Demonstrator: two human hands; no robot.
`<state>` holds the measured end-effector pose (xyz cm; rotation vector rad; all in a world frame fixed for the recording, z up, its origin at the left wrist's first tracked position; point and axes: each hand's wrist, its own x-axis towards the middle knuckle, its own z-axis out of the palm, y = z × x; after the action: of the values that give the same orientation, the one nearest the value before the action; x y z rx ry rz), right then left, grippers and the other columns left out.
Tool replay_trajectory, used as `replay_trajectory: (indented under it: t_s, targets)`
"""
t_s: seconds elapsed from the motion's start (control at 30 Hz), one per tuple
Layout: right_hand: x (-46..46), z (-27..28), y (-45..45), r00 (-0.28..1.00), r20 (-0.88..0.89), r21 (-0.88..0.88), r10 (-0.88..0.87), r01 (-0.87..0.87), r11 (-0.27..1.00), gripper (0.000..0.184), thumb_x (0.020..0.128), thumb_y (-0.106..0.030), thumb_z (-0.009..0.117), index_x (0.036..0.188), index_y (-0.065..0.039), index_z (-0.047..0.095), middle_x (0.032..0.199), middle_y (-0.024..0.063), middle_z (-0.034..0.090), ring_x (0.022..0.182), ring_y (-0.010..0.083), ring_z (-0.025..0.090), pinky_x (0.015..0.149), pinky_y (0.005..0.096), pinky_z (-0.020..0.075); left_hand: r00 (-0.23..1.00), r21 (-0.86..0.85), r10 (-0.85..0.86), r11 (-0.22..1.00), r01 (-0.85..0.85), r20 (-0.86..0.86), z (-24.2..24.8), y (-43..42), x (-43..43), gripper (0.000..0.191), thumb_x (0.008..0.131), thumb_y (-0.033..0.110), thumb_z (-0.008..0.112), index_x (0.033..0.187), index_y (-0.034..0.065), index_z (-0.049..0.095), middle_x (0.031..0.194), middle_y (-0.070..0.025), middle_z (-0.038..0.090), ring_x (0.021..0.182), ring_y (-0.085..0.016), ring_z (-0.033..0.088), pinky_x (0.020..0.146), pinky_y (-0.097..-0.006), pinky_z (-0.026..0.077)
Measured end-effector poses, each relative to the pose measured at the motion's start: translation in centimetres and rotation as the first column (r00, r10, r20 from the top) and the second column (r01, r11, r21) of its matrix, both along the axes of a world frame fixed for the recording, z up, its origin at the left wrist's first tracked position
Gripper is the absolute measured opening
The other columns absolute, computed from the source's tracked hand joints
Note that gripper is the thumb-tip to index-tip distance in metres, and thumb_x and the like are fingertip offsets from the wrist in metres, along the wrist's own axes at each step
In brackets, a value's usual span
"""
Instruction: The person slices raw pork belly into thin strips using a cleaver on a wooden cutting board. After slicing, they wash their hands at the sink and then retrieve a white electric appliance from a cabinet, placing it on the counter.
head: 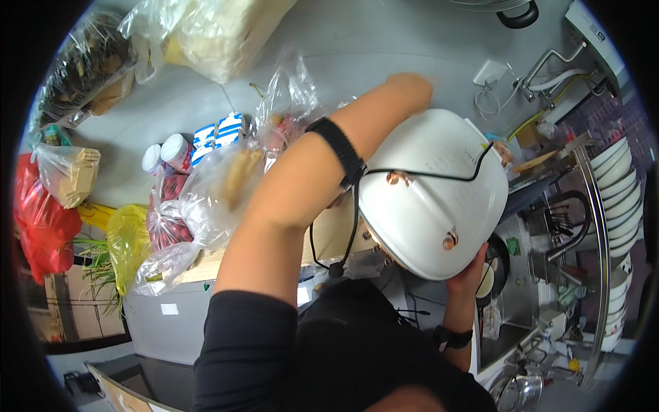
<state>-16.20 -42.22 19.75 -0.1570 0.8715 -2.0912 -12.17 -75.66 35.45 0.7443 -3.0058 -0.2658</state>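
Observation:
A large white rounded kitchen appliance [437,206] is tilted in front of me, its surface marked with small print. Copper-coloured fittings [449,240] hold the ends of its white bar handle [425,211]. My right hand [467,270] grips its lower edge from beneath. Near the upper edge, my left hand [409,92] is blurred and bent over, its fingers hidden. A black cord [427,175] crosses the appliance beside my left wristband [340,149] and hangs to a dark plug-like end [336,269]. Below the appliance shows a pale wooden board [332,232].
Clear bags of food [213,190], white tubs [176,153] and blue-and-white cartons [229,130] crowd the left. A red bag [44,221] lies farther out. On the right are a frying pan [498,268], a sink [520,293] and a metal rack [592,206] with stacked white bowls [620,206].

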Motion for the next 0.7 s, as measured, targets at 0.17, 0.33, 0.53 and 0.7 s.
replay_trajectory:
  t_s: [0.17,0.33,0.53,0.7]
  targets:
    - [-3.9,-1.3,1.7,1.0,0.001,0.039,-0.01,0.01,0.999,0.059,0.094,-0.05,0.035,0.133,-0.006,0.039,0.13,0.0091,0.049,0.118,0.0253,0.047,0.099,0.0384,0.0372,0.944,-0.123,-0.061,0.987,0.106,0.324,-7.6,-4.8,-5.9,0.032,0.076,0.008,0.054,0.106,0.0096,0.064,0.106,-0.0172,0.063,0.101,-0.032,0.059,0.08,-0.042,0.048]
    - [-6.4,-2.6,3.0,0.997,-0.039,0.03,0.06,-0.059,0.998,0.057,0.095,-0.048,0.034,0.131,-0.004,0.04,0.128,0.0094,0.05,0.116,0.0241,0.048,0.098,0.0365,0.0381,0.95,0.005,-0.001,1.0,0.0,0.312,-11.2,-5.1,-7.4,0.023,0.073,0.014,0.059,0.094,0.0086,0.069,0.102,-0.0168,0.064,0.1,-0.031,0.06,0.079,-0.0401,0.049]
    - [-8.0,-2.5,3.0,0.984,-0.115,0.001,0.137,-0.138,0.99,0.058,0.095,-0.049,0.032,0.133,-0.005,0.039,0.129,0.0091,0.049,0.116,0.0235,0.048,0.097,0.0366,0.0385,0.913,-0.234,0.059,0.971,0.04,0.403,-7.3,-2.2,-5.4,0.02,0.069,0.021,0.063,0.086,0.0114,0.071,0.089,-0.0091,0.068,0.088,-0.025,0.063,0.073,-0.0354,0.049]
    - [-8.9,-2.1,2.9,0.98,-0.073,0.026,0.184,-0.183,0.983,0.058,0.095,-0.047,0.035,0.134,-0.005,0.036,0.133,0.0087,0.046,0.12,0.0232,0.045,0.1,0.0374,0.0361,0.891,-0.344,0.049,0.931,0.123,0.451,1.0,1.6,-2.3,0.021,0.068,0.021,0.064,0.085,0.0122,0.071,0.082,-0.0061,0.066,0.073,-0.022,0.062,0.062,-0.0366,0.048]
